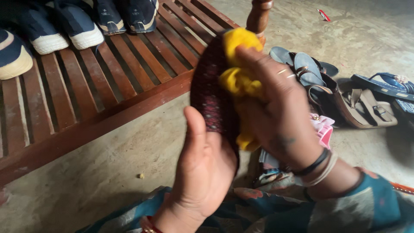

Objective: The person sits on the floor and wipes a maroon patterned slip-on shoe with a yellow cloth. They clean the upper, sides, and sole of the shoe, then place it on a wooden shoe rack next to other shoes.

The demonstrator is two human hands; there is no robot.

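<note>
A dark maroon patterned slipper (210, 92) is held upright in the middle of the view. My left hand (202, 166) grips its lower end, thumb lying along the patterned side. My right hand (276, 103) presses a bunched yellow cloth (238, 64) against the slipper's inner face, fingers spread over the cloth. Bangles and a black band circle my right wrist.
A red-brown slatted wooden rack (108, 82) runs across the left, with several blue-and-white sneakers (64, 26) on it. A turned wooden post (258, 15) stands behind the cloth. Grey sandals (302, 64), a brown sandal (366, 108) and blue flip-flops (384, 84) lie on the concrete floor at right.
</note>
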